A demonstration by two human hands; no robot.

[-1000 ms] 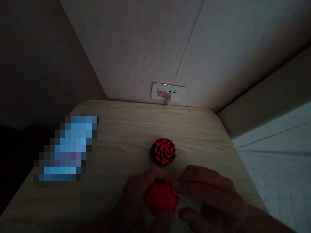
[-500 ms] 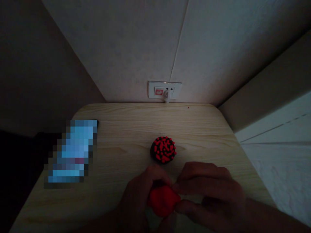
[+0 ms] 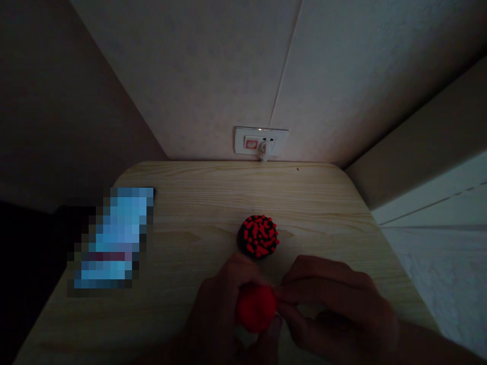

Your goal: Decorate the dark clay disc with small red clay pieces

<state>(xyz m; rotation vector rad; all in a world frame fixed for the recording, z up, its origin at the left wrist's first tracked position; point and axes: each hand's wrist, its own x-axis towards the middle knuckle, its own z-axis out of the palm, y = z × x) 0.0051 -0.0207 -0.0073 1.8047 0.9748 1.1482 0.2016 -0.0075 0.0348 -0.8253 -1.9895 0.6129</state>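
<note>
A round lump of red modelling clay (image 3: pixel 257 309) is held low over the near part of the table, its surface matte and slightly dented. My left hand (image 3: pixel 224 299) curls around its left side and underside. The thumb and forefinger of my right hand (image 3: pixel 335 299) are closed in a pinch at its right edge; whether a small bit sits between those fingertips is hard to see in the dim light. Just beyond my hands rests a dark round piece (image 3: pixel 243 243) covered with small red dots and short strips.
A phone-like device with a lit, pixelated screen (image 3: pixel 117 233) lies on the left of the wooden table (image 3: pixel 198 192). Behind the table, a wall socket (image 3: pixel 262 141) has a white plug in it. One tiny dark red speck lies near the back edge.
The red clay's right side, drawn out to a point before, now looks rounder. My right fingertips have come closer together. The view has shifted slightly.
</note>
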